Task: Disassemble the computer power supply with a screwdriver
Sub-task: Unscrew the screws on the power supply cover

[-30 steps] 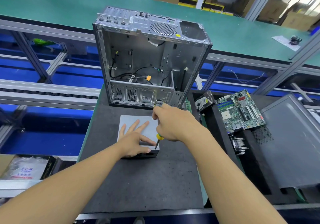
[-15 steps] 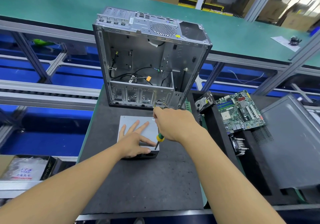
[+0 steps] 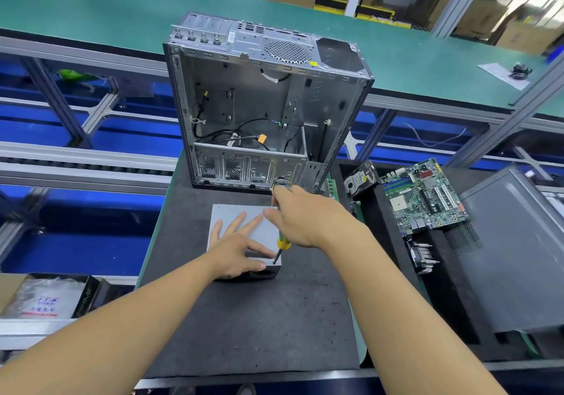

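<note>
The left hand [image 3: 236, 252] lay flat, fingers spread, on the grey power supply [image 3: 232, 213] — the right hand [image 3: 300, 216] gripped a screwdriver [image 3: 279, 249], tip at its corner.

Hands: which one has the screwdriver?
The right hand grips the yellow-and-green screwdriver, tip at the near right corner of the power supply. The left hand only presses flat on its top, fingers spread.

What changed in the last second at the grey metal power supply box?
Almost nothing. The right hand only shifts its fingers slightly on the yellow-and-green screwdriver, whose tip stays at the near right corner of the grey metal power supply box. The left hand stays flat on top.
</note>
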`<move>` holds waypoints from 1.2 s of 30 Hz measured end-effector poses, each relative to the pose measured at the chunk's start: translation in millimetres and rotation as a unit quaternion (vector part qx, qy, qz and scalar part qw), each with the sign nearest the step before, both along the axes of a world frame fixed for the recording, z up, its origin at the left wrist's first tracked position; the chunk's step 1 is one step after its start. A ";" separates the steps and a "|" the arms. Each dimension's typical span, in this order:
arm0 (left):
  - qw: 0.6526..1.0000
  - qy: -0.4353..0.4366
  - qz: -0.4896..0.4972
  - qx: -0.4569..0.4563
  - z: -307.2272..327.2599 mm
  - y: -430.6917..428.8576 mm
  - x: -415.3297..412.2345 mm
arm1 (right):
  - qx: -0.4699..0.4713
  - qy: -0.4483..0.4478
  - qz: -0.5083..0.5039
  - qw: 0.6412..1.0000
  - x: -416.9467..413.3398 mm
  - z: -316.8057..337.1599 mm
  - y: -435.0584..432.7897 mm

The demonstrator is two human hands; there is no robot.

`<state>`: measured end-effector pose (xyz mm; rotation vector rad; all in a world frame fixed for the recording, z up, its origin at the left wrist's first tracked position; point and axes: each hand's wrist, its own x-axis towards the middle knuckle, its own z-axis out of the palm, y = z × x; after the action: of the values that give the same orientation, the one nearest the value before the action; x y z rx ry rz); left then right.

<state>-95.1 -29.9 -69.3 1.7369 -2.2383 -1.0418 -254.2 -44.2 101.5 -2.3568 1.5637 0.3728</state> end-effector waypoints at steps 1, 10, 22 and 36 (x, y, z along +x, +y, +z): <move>1.000 -0.001 0.000 0.001 0.1 0.0 0.2 | -0.012 0.010 0.000 1.000 0.2 -0.2 -0.1; 1.000 0.003 0.005 -0.006 1.8 0.6 -1.0 | 0.006 0.002 0.012 1.000 0.7 1.2 1.3; 1.000 -0.001 0.002 -0.007 0.9 0.5 -0.8 | -0.033 0.032 0.008 0.999 -0.5 -2.2 1.0; 1.000 -0.007 0.000 -0.008 -1.2 -0.4 -1.1 | -0.017 0.049 -0.012 0.999 -0.6 1.4 5.0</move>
<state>-96.2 -30.3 -70.5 1.7434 -2.2488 -1.0126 -254.9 -39.2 102.9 -2.3762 1.6516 0.4661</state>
